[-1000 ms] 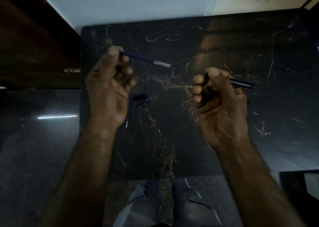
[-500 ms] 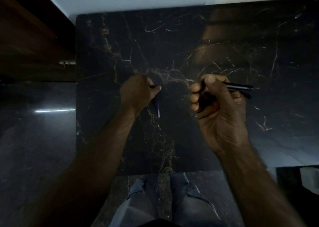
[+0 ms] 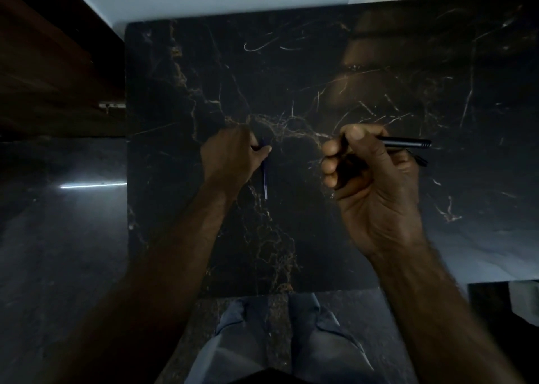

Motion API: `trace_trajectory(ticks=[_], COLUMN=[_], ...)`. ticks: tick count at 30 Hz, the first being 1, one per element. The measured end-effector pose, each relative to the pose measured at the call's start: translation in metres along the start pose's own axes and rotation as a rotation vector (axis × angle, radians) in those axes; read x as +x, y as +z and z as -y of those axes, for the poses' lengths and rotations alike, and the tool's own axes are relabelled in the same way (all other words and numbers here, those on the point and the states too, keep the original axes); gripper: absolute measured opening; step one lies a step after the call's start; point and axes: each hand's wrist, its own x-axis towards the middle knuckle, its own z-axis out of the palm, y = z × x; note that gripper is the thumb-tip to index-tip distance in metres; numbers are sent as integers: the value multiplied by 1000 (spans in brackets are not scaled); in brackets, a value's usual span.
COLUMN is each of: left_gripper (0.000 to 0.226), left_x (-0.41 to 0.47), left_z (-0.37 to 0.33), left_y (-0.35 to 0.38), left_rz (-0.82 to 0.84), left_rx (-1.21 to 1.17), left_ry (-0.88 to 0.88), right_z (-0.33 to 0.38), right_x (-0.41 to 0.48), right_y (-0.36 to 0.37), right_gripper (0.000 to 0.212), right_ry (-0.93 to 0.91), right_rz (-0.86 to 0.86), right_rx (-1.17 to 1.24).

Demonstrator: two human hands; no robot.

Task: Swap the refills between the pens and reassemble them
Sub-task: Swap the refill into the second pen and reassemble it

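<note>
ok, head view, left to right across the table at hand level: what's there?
left hand → blue refill beside its fingertips, lying on the marble table → right hand → black pen barrel sticking out rightward from that hand's grip.

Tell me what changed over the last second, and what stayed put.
The left hand, which was raised holding a blue refill out toward the middle, has come down to the dark marble table where loose pen parts lay; it now covers that spot, fingers at a blue refill lying on the surface. Whether this is the same refill is unclear. The right hand stayed closed on the black pen barrel, pointing right.
</note>
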Motion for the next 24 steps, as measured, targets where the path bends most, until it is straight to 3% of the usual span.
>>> trace_trajectory(ticks=[3,7,14,24], left_gripper=[47,33,31,20], left_x=[-4,-16,-50,-34], left_z=[-3,31,76,77], left_y=[-14,-35,-23,-16], left_rz=[-30,-161,158,209], left_rx=[-92,-295,-179,-81], left_ry=[-74,-287,-379,-403], right_z=[-1,-1,-5,-10], right_x=[0,0,-3,-8], right_y=[-1,-4,0,4], right_gripper=[17,19,28,19], right_ry=[-3,1,32,57], right_rz=[15,23,6,-13], right_rx=[-4,8,-34,-43])
